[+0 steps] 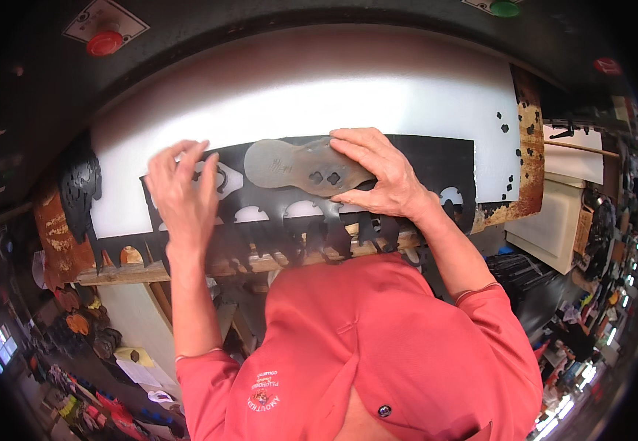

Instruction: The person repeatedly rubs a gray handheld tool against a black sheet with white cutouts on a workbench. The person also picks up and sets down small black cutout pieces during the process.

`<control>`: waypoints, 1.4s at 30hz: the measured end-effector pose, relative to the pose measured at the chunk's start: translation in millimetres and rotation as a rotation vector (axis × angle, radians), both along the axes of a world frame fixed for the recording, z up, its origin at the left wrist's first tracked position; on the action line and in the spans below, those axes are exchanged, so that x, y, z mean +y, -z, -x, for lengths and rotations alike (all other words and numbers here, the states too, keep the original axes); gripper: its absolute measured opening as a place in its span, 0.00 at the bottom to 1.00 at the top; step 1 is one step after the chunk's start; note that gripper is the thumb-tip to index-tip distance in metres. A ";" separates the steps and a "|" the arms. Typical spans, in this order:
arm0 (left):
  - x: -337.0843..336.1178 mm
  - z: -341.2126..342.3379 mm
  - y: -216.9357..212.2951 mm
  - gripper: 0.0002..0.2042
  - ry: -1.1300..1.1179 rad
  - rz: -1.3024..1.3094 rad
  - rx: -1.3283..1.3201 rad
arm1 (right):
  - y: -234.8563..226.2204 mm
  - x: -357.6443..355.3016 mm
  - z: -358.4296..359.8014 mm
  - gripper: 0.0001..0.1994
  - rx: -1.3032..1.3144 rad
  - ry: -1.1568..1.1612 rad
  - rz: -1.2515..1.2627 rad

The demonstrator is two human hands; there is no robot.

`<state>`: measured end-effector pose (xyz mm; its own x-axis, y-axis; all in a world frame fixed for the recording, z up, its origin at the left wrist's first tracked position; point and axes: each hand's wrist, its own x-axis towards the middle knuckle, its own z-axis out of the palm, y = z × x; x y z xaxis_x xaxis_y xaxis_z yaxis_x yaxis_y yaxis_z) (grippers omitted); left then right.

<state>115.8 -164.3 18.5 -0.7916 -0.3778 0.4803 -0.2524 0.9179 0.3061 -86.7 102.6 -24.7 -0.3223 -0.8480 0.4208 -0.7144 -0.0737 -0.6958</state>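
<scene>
A grey-brown, sole-shaped cutting die (297, 170) lies on a black sheet (436, 158), with two flower-shaped openings near its right end. My right hand (381, 173) grips that end, fingers over the far edge and thumb at the near edge. My left hand (183, 184) is raised over the sheet's left part, slightly blurred, its fingers apart and nothing visible in them. Beside its fingers a light gap with dark marks (229, 181) shows in the sheet. The sheet's near side is cut into rounded gaps, and its strips hang over the front edge.
A white cutting board (297, 95) lies under the sheet. Small black flower-shaped scraps (505, 128) dot its right side, and black offcuts (80, 184) hang at the left. Along the dark machine beam are a red button (104, 42) and a green button (505, 8). A wooden ledge (124, 274) runs in front.
</scene>
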 end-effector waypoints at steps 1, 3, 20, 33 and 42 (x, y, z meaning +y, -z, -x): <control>12.5 -0.6 -0.5 0.12 0.017 -0.098 0.047 | 1.1 -0.4 -0.2 0.41 0.007 0.002 0.006; 38.5 -2.9 6.0 0.17 0.029 -0.645 0.012 | 2.0 -1.4 -1.3 0.40 0.014 0.004 0.025; 59.1 -35.6 15.5 0.21 -0.022 -0.305 0.039 | -22.9 45.8 -5.5 0.30 0.122 0.297 -0.031; 136.0 -70.2 35.9 0.11 -0.086 -0.247 -0.088 | -5.6 173.6 -32.6 0.19 -0.276 1.179 -0.365; 127.4 -60.7 29.2 0.10 -0.312 -1.010 0.024 | 5.4 149.0 -34.4 0.14 -0.445 1.151 -0.047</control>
